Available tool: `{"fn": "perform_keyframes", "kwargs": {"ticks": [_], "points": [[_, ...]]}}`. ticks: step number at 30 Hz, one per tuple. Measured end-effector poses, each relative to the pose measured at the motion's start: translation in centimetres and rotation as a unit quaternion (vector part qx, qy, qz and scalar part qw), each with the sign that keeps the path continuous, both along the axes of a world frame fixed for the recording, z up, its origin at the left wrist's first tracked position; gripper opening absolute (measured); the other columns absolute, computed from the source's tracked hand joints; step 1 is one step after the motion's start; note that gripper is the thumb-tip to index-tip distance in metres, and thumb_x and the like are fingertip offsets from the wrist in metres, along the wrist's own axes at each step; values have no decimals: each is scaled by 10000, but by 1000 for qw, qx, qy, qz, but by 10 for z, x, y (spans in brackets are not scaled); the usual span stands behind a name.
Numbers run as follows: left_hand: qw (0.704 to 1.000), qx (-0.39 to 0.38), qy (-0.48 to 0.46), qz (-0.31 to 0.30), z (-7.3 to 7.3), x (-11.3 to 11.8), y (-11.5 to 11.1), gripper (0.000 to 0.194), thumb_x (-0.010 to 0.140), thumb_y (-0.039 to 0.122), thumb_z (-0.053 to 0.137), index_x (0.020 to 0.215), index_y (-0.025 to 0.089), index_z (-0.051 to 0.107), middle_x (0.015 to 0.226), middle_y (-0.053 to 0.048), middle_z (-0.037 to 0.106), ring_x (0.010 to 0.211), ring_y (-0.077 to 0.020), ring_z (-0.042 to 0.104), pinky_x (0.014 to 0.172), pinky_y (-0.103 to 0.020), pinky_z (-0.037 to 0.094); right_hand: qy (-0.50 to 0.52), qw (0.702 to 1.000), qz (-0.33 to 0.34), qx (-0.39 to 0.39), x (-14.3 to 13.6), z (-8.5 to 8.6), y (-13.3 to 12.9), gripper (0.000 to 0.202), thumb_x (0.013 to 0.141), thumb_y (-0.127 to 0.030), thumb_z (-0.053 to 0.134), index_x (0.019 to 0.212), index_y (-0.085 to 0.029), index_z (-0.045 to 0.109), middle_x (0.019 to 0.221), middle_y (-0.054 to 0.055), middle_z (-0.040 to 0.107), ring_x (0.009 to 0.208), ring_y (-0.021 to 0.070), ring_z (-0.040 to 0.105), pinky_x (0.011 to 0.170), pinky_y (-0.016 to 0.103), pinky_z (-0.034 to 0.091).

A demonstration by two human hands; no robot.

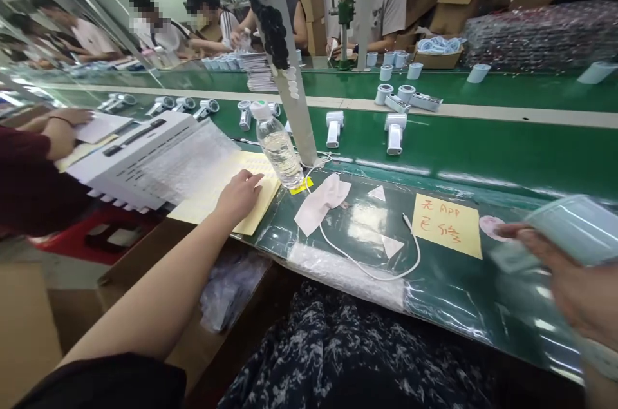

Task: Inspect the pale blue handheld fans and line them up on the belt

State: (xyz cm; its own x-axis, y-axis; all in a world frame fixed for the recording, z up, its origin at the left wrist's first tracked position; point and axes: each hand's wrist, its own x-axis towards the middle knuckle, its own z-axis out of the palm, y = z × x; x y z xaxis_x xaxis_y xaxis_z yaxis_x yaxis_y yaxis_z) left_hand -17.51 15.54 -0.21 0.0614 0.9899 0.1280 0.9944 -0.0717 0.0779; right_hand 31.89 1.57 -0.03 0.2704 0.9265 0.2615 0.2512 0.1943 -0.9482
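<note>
My left hand (241, 199) rests on a yellow sheet (255, 219) at the table's near edge, fingers loosely bent and spread, with nothing seen in them. Just beyond it stands a tilted-looking clear bottle (279, 148) with a white cap, partly full of clear liquid. At the far right, my right hand (574, 280) is closed around a pale blue rounded plastic device (577, 228), held above the table and smeared by motion. Left of that hand lie a round pink piece (493, 227) and a yellow note (448, 223) with red handwriting.
A white cable (357, 267), pink cloth (323, 199) and bubble-wrap strip (345, 274) lie before me. Several white handheld devices (394, 135) sit on the green belt (357, 138). A post (290, 87) rises behind the bottle. A white box (130, 158) stands left, beside a co-worker's arm (58, 129).
</note>
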Motion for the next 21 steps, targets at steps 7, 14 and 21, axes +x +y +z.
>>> {"fn": "perform_keyframes", "kwargs": {"ticks": [7, 14, 21], "points": [[998, 40, -44, 15, -16, 18, 5, 256, 870, 218, 415, 900, 161, 663, 930, -152, 612, 992, -339, 568, 917, -485, 452, 440, 861, 193, -168, -89, 16, -12, 315, 838, -534, 651, 974, -252, 683, 822, 28, 674, 823, 212, 673, 873, 427, 592], [962, 164, -220, 13, 17, 70, -31, 149, 844, 359, 620, 834, 215, 654, 852, -39, 615, 771, -211, 580, 774, -369, 487, 492, 818, 247, -166, -103, 17, -16, 277, 864, -467, 634, 1033, -259, 701, 965, 52, 716, 985, 252, 672, 1030, 512, 496], [774, -51, -582, -246, 44, 189, -109, 102, 755, 385, 780, 760, 285, 757, 777, -4, 533, 769, -164, 530, 770, -346, 481, 445, 850, 255, -122, -104, 18, -21, 311, 839, -418, 628, 1089, -270, 739, 1239, 61, 689, 1204, 303, 599, 1050, 537, 479]]}}
